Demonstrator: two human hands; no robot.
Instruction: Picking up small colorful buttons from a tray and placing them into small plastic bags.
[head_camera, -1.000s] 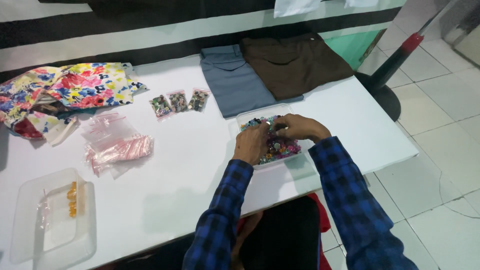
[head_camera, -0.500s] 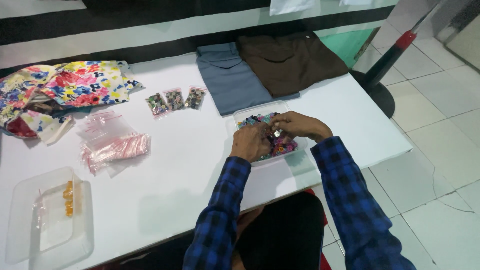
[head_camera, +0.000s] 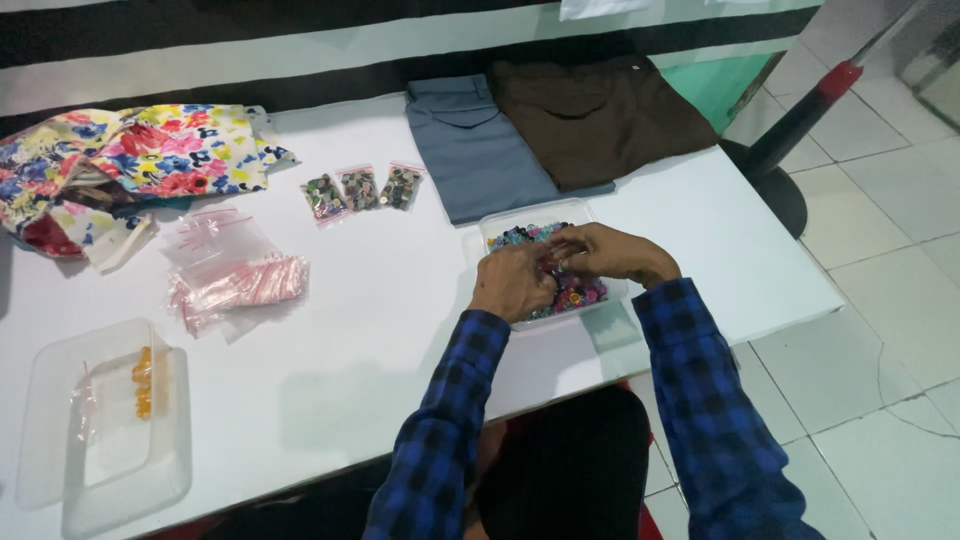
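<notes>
A shallow clear tray of mixed-coloured buttons (head_camera: 585, 295) sits on the white table (head_camera: 400, 340) right in front of the seated person, near the table's front edge. Both hands meet over it: the left hand (head_camera: 512, 283) and the right hand (head_camera: 607, 254) are drawn together, fingertips touching above the heap, seemingly pinching something small between them (what exactly, I cannot tell, it is too tiny and hidden by the fingers). Keeping the hands low over the tray would let anything dropped fall back among the buttons.

Just beyond the tray lie two folded garments side by side, a grey-blue one (head_camera: 470, 145) and a brown one (head_camera: 595, 120), the brown overlapping the grey one's right edge. To the left of these, three small clear zip bags of dark buttons (head_camera: 362, 189) stand in a neat row with pink seal strips at the top, well apart from the tray. Further left lies a loose pile of empty clear zip bags (head_camera: 235, 275), also pink-edged, within easy reach. A bright floral cloth (head_camera: 130, 160) is bunched at the far left corner. At the near left edge lies a clear lidded box (head_camera: 100, 420) holding a small bag with a few orange beads or buttons.
</notes>
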